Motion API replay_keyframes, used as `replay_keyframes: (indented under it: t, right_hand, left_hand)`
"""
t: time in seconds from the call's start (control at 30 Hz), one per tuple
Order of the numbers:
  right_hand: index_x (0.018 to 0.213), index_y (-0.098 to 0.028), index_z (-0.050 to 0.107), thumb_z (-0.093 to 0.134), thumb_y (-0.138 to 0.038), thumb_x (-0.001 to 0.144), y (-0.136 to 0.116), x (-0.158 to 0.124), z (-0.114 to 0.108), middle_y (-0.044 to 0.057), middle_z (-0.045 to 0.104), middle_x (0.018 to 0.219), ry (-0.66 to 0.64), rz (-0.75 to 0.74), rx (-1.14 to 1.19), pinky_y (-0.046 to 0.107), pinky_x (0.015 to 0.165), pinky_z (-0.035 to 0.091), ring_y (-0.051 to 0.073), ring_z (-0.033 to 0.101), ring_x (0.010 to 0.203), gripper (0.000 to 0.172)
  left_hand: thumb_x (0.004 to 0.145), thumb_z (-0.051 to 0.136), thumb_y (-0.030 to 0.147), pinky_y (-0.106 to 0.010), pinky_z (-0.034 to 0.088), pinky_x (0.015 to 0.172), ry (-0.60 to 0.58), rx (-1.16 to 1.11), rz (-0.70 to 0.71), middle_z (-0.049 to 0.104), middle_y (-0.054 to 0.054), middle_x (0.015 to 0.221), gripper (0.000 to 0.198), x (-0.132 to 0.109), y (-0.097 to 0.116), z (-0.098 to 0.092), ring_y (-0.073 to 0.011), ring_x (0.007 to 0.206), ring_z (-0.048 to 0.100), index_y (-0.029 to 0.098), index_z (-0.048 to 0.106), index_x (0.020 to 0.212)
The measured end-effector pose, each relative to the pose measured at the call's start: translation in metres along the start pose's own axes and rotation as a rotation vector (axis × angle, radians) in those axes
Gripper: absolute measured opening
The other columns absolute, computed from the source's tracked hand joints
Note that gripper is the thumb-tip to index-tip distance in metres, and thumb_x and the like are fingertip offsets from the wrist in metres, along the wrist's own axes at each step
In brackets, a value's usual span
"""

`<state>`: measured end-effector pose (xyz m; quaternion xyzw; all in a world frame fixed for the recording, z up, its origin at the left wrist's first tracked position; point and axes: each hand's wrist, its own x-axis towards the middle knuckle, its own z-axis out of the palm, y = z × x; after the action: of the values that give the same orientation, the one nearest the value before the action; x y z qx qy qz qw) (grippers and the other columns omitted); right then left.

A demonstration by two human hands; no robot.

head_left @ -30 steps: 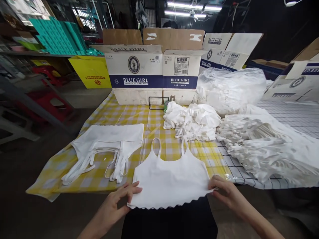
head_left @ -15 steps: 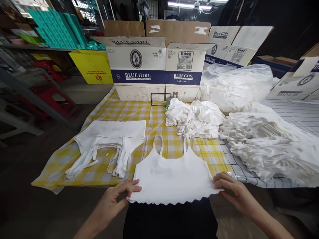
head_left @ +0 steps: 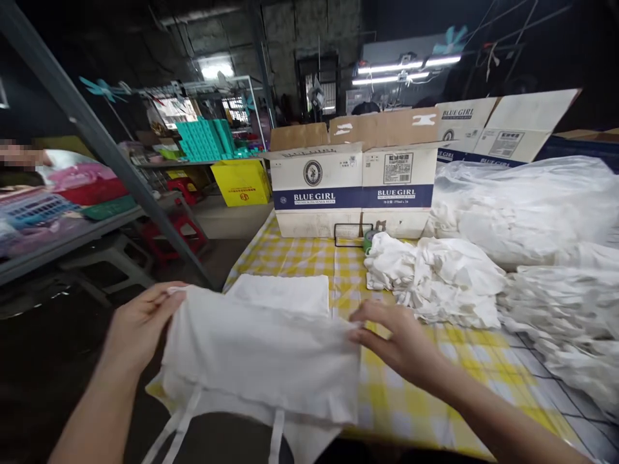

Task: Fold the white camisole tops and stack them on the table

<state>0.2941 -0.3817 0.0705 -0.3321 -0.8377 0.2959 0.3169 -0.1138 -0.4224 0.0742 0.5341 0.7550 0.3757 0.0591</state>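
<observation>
A white camisole top (head_left: 261,354) hangs upside down between my hands, its thin straps dangling below. My left hand (head_left: 140,322) pinches one corner of its hem. At the other corner, my right hand (head_left: 387,332) grips the hem between thumb and fingers. The top is slightly blurred. Behind it, partly hidden, another white camisole (head_left: 285,290) lies flat on the yellow checked tablecloth (head_left: 309,254).
A crumpled heap of white garments (head_left: 430,277) lies to the right, beside a larger stack (head_left: 561,322). A clear plastic bag (head_left: 527,200) sits behind. A carton (head_left: 319,222) stands at the back. A metal post (head_left: 130,161) slants on the left.
The top has been lifted from the table and turned over, hem up and straps down, and moved left over the flat one. The view has swung left and up.
</observation>
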Motion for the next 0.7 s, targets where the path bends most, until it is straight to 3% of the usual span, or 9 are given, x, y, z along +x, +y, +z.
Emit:
replay_keyframes:
  t: [0.1,0.17,0.33,0.47,0.7]
  right_hand:
    - [0.075,-0.021,0.061,0.053,-0.031,0.081,0.052,0.064,0.047,0.0,0.062,0.069,0.031,0.255,-0.036,0.024,0.062,0.039,0.015,0.055,0.066,0.015]
    - [0.07,-0.018,0.06,0.053,-0.029,0.079,0.089,0.097,0.073,0.001,0.06,0.064,0.059,0.333,-0.077,0.023,0.057,0.035,0.015,0.053,0.061,0.017]
    - [0.065,-0.016,0.059,0.051,-0.025,0.078,0.145,0.132,0.11,0.003,0.062,0.064,0.106,0.421,-0.165,0.023,0.053,0.028,0.015,0.052,0.059,0.018]
    - [0.064,-0.016,0.056,0.05,-0.025,0.079,0.161,0.138,0.119,0.003,0.062,0.064,0.124,0.443,-0.205,0.023,0.053,0.028,0.014,0.051,0.059,0.019]
    - [0.071,-0.017,0.056,0.047,-0.025,0.082,0.172,0.15,0.128,0.008,0.064,0.073,0.181,0.499,-0.286,0.026,0.058,0.032,0.019,0.056,0.066,0.016]
  left_hand:
    - [0.089,0.034,0.034,-0.027,0.046,0.075,-0.074,0.377,0.096,0.067,-0.004,0.099,0.028,0.046,-0.016,0.036,-0.021,0.089,0.062,0.021,0.055,0.103]
    - [0.089,0.033,0.028,-0.028,0.044,0.074,-0.107,0.481,0.107,0.068,-0.007,0.093,0.028,0.067,-0.027,0.066,-0.0228,0.087,0.063,0.019,0.057,0.102]
    - [0.089,0.031,0.02,-0.031,0.044,0.068,-0.106,0.582,0.084,0.066,-0.013,0.096,0.03,0.092,-0.053,0.124,-0.0247,0.082,0.064,0.016,0.05,0.112]
    - [0.091,0.026,0.021,-0.032,0.045,0.064,-0.115,0.623,0.086,0.066,-0.014,0.096,0.033,0.105,-0.071,0.142,-0.0261,0.08,0.065,0.014,0.044,0.118]
    - [0.093,0.022,0.026,-0.031,0.044,0.063,-0.184,0.673,0.14,0.064,-0.012,0.102,0.035,0.114,-0.082,0.153,-0.0244,0.082,0.064,0.017,0.044,0.118]
